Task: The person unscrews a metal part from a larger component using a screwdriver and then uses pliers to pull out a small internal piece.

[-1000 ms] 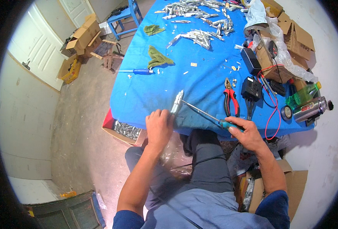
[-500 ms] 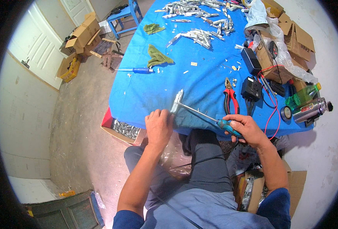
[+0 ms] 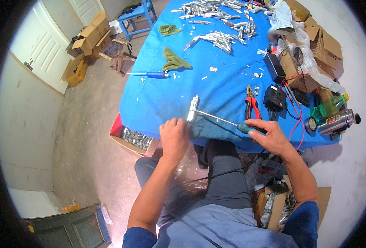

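Note:
My left hand (image 3: 174, 138), closed at the front edge of the blue-covered table, grips the lower end of a slim silvery-white metal piece (image 3: 193, 105). The piece stands up from the fingers, tilted slightly right. In my right hand (image 3: 271, 135) is a screwdriver (image 3: 245, 128) with a teal handle, my fingers wrapped round it. Its long thin shaft points left, and the tip meets the side of the metal piece at about mid-length. Red-handled pliers (image 3: 251, 104) lie just beyond my right hand. What my left fingertips press on is hidden.
Similar metal pieces (image 3: 221, 41) are heaped at the table's far side. A blue-handled screwdriver (image 3: 155, 75) and green cloths (image 3: 175, 61) lie left. A black adapter box (image 3: 275, 97), red cables, a steel flask (image 3: 336, 121) and a green bottle (image 3: 327, 106) crowd the right. Below left stands a box (image 3: 129, 146) of small grey parts.
The screwdriver has shifted slightly, its handle a little higher and to the right, its shaft flatter. My right fingers have changed their hold on the handle. The left hand keeps its grip.

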The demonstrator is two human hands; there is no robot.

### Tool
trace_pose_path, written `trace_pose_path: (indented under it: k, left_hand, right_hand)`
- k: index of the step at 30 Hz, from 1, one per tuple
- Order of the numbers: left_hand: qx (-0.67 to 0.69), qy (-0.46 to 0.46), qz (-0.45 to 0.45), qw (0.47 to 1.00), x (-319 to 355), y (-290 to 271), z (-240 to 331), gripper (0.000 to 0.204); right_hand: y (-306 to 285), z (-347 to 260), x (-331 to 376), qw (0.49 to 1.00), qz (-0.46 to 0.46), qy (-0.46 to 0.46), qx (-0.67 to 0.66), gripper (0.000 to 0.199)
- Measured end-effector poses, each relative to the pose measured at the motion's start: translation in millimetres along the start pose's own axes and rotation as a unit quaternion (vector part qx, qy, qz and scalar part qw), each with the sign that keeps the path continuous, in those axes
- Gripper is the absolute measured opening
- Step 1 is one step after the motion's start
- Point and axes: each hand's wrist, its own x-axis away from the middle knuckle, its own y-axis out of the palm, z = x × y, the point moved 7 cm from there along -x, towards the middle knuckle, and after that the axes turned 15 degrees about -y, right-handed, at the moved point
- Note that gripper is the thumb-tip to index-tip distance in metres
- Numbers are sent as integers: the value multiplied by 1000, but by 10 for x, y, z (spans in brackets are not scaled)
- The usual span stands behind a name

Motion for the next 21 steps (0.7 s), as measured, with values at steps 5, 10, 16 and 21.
trace_pose_path:
  k: [5,10,16,21]
  left_hand:
    - [-3,-3,-4,1000,-5,-1,4,12]
    - [1,-3,-6,1000,-6,-4,9,11]
    - [6,-12,-2,1000,0,9,-7,9]
    - [6,-9,-5,1000,-16,43,-39,8]
  right_hand:
    - [33,-139,-73,998,-5,-66,22,32]
    - [9,-45,-127,999,-35,-13,-24,32]
    - [61,314,-86,957,-25,152,-247,37]
    - [268,487,77,900,-7,214,-380,43]
